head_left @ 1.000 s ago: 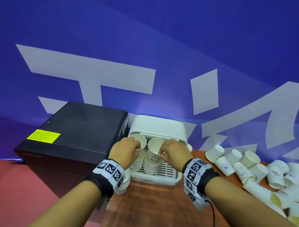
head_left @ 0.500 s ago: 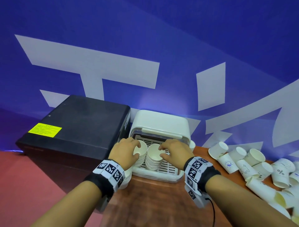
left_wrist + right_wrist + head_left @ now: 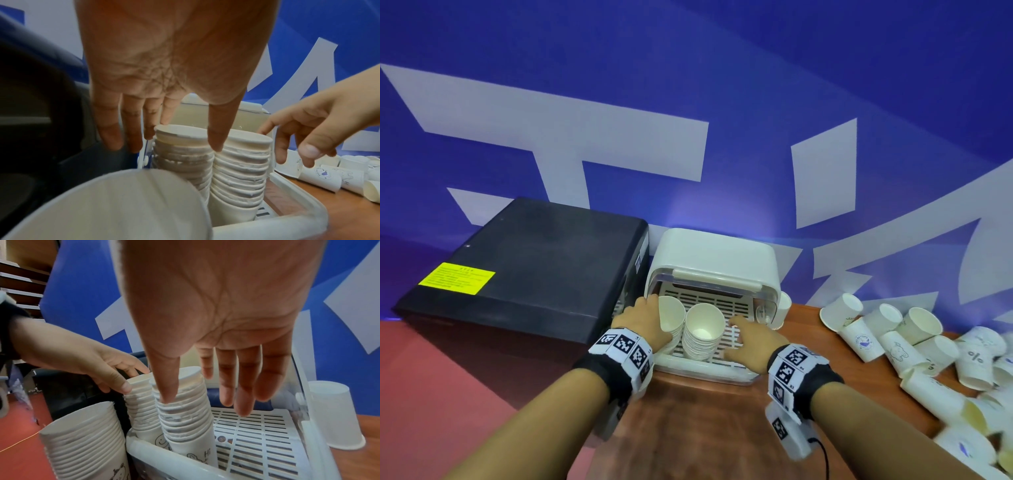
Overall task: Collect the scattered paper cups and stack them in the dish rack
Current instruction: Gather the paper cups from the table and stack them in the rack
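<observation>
White paper cups fill the head view: 2 nested stacks, the left stack [image 3: 671, 322] and the right stack [image 3: 703, 335], stand upright in the white slatted plastic dish rack [image 3: 736, 371] on the brown wooden worktop [image 3: 688, 428]. A second ago each of the hands was seating a cup; now the left hand [image 3: 643, 320] rests loosely against its stack and the right hand [image 3: 751, 339] has let go, fingers spread over the slats. Both cups look delivered. Many scattered printed cups [image 3: 893, 342] remain to the right, beside a black box [image 3: 534, 267].

The left wrist view shows relaxed fingers [image 3: 131, 129] around the stack's rim, gripping nothing.

The right wrist view shows the right hand empty, with a third stack [image 3: 86, 443] outside the rack.
</observation>
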